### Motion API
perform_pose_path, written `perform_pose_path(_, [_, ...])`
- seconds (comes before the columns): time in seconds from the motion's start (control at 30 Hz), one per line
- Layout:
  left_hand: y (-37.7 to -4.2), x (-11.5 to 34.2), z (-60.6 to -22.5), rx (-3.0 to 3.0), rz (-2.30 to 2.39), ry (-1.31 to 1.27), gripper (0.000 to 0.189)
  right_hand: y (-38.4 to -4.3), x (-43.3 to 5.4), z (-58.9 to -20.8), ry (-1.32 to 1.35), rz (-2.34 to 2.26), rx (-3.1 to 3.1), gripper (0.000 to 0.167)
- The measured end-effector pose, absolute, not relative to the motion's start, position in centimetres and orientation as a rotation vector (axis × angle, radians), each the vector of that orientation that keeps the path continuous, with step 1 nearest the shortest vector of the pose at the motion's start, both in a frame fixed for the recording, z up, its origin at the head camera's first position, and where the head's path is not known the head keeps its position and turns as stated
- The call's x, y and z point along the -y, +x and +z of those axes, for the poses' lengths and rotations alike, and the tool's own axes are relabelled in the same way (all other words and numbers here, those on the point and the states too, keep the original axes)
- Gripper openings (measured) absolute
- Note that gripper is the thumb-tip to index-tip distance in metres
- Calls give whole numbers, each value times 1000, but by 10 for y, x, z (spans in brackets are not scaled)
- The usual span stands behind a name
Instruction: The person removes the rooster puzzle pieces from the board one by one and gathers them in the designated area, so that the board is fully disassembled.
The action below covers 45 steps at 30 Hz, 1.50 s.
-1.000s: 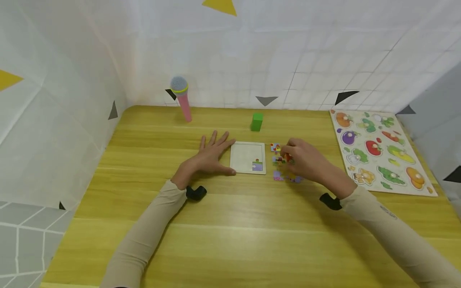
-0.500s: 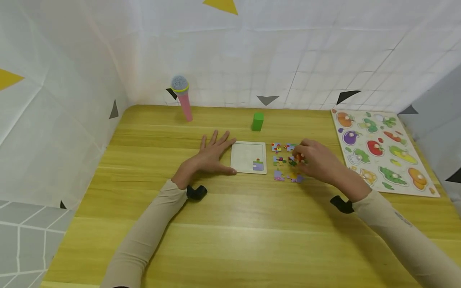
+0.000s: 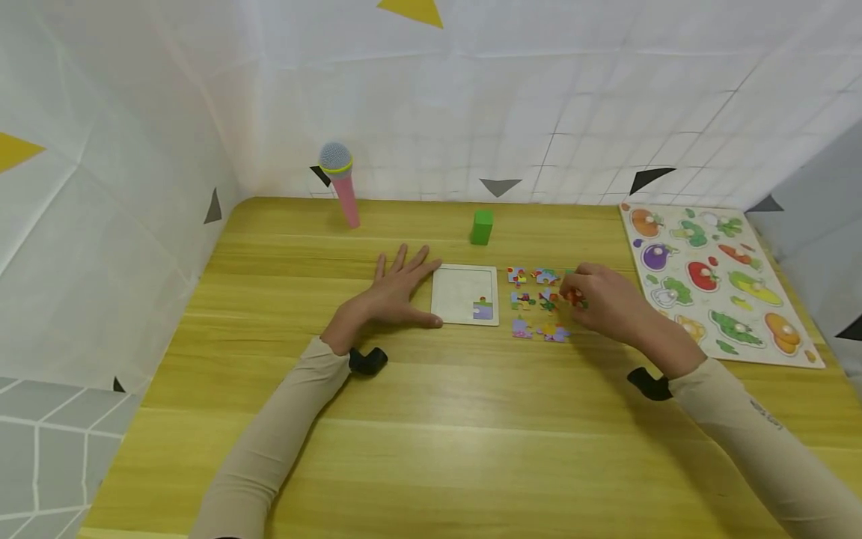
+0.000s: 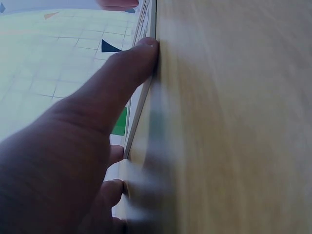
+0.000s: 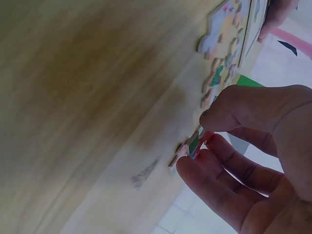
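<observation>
My left hand [image 3: 387, 296] lies spread on the table, thumb and index fingertips at the left corners of a small square puzzle tray [image 3: 461, 267]. A purple jigsaw piece [image 3: 483, 310] sits in the tray's lower right corner. Right of it, several loose jigsaw pieces [image 3: 521, 301] lie in rows. Over the right end of these rows, my right hand [image 3: 606, 303] pinches a red and green puzzle piece [image 5: 194, 145] between thumb and fingertips. The right wrist view shows that piece tilted, close above another piece [image 5: 173, 163] on the wood. The hand partly hides the pieces beneath it.
A green block [image 3: 481, 227] stands behind the tray. At the back left is a pink toy microphone [image 3: 346, 196]. A vegetable peg puzzle board [image 3: 723, 292] lies at the right, close to my right wrist. White fabric hangs along the table's back edge.
My right hand has moved right along the rows with the red and green puzzle piece, uncovering more loose pieces. The left hand and the tray have stayed put.
</observation>
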<state>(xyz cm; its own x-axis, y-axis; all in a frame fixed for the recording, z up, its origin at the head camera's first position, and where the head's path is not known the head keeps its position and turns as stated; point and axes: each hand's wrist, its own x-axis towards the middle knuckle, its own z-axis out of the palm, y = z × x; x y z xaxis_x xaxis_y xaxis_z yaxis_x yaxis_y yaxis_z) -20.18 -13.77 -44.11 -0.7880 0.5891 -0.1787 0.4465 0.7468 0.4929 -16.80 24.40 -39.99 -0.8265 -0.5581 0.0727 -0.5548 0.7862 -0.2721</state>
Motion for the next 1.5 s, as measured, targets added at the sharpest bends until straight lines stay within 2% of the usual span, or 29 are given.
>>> perform_pose_path(0.83, [-202,138,-441,-2627,614,806,111,-169,-248,-411,-962,-448,-2978,22])
perform_pose_path(1.5, [-202,138,-441,-2627,610,810,110,-163,-214,-395,-972,-486,-2946,24])
